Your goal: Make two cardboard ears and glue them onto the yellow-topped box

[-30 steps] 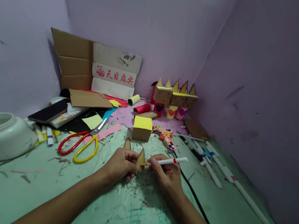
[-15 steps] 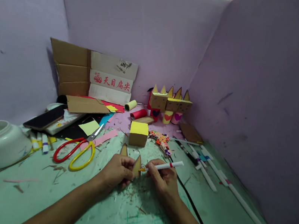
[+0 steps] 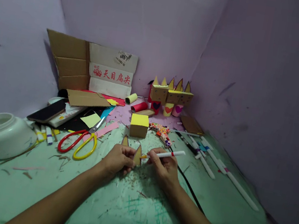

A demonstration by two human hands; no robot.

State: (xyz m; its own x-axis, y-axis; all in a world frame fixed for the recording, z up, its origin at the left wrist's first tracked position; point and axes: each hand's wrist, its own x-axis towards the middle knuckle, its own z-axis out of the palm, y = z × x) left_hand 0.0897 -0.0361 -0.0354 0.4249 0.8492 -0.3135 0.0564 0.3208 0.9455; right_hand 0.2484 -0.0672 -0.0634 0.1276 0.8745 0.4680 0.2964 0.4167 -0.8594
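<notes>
1. Work piece: pointed cardboard piece [image 3: 137,156], near centre frame, point up. Dark line shows along its edge.
2. Left hand [image 3: 118,160]: thumb and fingers pinch that piece by its lower left side, leaving the face and point exposed. Good hold for marking.
3. Second pointed piece [image 3: 125,141] pokes up behind the left fingers. Can't tell whether it's gripped too or only sits behind.
4. Right hand [image 3: 164,168], right of centre: pinches a white marker [image 3: 173,155] in a writing grip, barrel rising to the right, orange tip at the piece's right side. Can't tell if ink is landing.
5. Stroke: short, light passes, base toward point. Heavy pressure would likely bend the card or skid the tip off the edge.
6. Stability: pinch low, fingertips off the inked line; bracing the right hand's edge on the counter [image 3: 100,206] should steady the tip. Turning the card beats twisting the wrist.
7. Hazards: loose scraps under the hands could catch on wet ink; black cord [image 3: 190,188], lower right, runs close to the right forearm.
8. Reference: cardboard figures [image 3: 173,97], upper right of centre, carry similar outlined points. Match line weight to those.
</notes>
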